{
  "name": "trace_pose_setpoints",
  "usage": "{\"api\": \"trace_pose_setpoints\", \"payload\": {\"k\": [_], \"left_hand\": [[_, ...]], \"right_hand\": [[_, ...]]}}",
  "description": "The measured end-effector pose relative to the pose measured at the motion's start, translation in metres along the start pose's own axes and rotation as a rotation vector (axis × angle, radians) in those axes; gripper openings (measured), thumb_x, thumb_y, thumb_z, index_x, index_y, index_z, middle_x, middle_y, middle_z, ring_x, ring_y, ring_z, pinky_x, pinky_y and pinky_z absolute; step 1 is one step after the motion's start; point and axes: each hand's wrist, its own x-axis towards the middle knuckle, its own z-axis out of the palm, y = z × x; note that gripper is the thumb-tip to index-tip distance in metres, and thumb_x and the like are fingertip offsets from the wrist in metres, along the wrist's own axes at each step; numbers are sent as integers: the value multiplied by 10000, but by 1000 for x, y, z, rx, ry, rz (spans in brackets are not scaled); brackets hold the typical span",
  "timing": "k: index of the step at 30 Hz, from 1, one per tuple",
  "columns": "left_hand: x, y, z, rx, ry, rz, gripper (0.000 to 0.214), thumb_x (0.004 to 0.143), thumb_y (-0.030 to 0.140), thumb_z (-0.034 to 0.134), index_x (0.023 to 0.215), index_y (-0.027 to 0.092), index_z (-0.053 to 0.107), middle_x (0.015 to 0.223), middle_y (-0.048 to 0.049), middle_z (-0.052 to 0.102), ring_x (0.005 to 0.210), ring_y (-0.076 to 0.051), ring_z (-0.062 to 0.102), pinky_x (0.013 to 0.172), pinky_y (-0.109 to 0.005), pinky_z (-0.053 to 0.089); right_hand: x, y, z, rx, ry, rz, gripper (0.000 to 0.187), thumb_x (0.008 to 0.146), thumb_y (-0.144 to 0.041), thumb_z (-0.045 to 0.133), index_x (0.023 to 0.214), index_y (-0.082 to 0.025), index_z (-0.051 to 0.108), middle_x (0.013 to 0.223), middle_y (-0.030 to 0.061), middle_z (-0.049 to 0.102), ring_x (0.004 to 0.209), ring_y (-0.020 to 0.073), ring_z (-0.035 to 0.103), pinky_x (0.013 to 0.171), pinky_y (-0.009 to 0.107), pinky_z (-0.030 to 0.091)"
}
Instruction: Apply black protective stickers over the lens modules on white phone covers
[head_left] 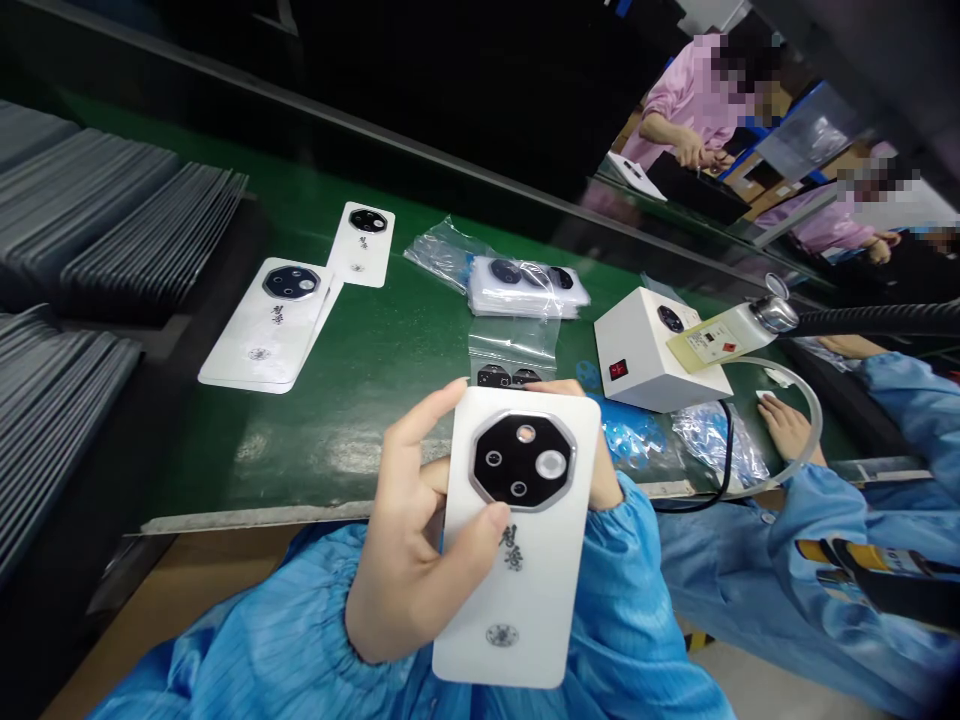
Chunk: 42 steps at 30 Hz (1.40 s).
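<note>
Here, a white panel (525, 590) is in hand, to the near left of the box (645, 360).
The left hand (401, 570) clamps the panel, thumb on its face just under the dark lens plate (521, 460) and index finger at its top corner; the right hand (604, 475) is behind it, mostly hidden, so I cannot tell its grip. Left of the box lie bagged panels (517, 300), then loose panels (259, 325); farthest left stand grey sheets (150, 200). A tilted bottle (712, 345) overlaps the box's right side in view, and a co-worker's hand (787, 425) is to its right.
</note>
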Motion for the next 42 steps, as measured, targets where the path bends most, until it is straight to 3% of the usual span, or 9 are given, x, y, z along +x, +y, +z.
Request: {"api": "trace_pose_setpoints", "payload": {"k": [3,6,10,13,15,19,24,30,42], "left_hand": [[7,-1,-1,-13,17,-54,576,840,256,572,1351,286,308,923,-40,693,489,-130,630,440,-252,543],[12,-2,-1,-42,15,-88,565,832,182,568,1318,326,319,811,18,692,546,-115,649,483,-201,534],[14,-6,0,-25,7,-76,578,827,192,569,1344,278,326,864,-21,695,581,-116,642,516,-197,526],[13,-9,-1,-14,8,-52,577,835,215,570,1361,239,337,941,-58,692,577,-106,620,512,-193,503],[13,-10,-1,-41,3,-64,542,852,214,553,1351,266,351,911,-33,698,560,-86,599,493,-169,474],[14,-7,2,-110,23,-92,437,895,225,487,1301,336,368,765,28,697,515,-80,576,480,-160,462],[16,-4,4,-107,91,-129,359,914,214,443,1255,324,415,736,28,691,539,-102,612,485,-174,477],[16,-9,2,-63,62,-93,358,916,270,459,1269,302,409,740,24,683,466,-97,537,435,-201,413],[14,-12,0,58,18,-28,355,918,311,455,1268,286,401,684,32,657,441,-93,499,428,-225,396]], "right_hand": [[1,-3,-24,182,185,119,371,802,-327,614,1145,-213,527,986,61,520,894,176,566,778,357,532],[-3,-18,-44,361,323,113,431,743,-371,679,1134,-226,573,1031,71,495,970,218,541,855,426,499],[-6,-47,-54,206,291,-39,511,695,-386,722,1150,-195,589,1064,101,542,1010,264,524,867,468,468],[-6,-62,-52,52,285,-117,524,689,-340,735,1156,-162,577,1095,111,557,1018,256,539,868,441,474],[-5,-66,-51,-40,244,-148,516,696,-334,734,1146,-142,571,1098,114,560,1019,244,547,868,416,484],[-3,-63,-52,-98,238,-154,481,712,-323,720,1136,-155,566,1085,106,571,1009,240,557,858,424,496],[-6,-57,-55,-27,286,-50,481,712,-290,713,1152,-177,557,1107,107,559,1041,261,543,880,473,484],[-3,-71,-45,-179,118,-173,459,739,-371,687,1126,-184,524,1101,116,559,1024,265,549,836,465,503],[-1,-77,-39,-232,121,-210,432,749,-329,686,1123,-180,528,1092,119,573,1032,282,541,854,465,460]]}}
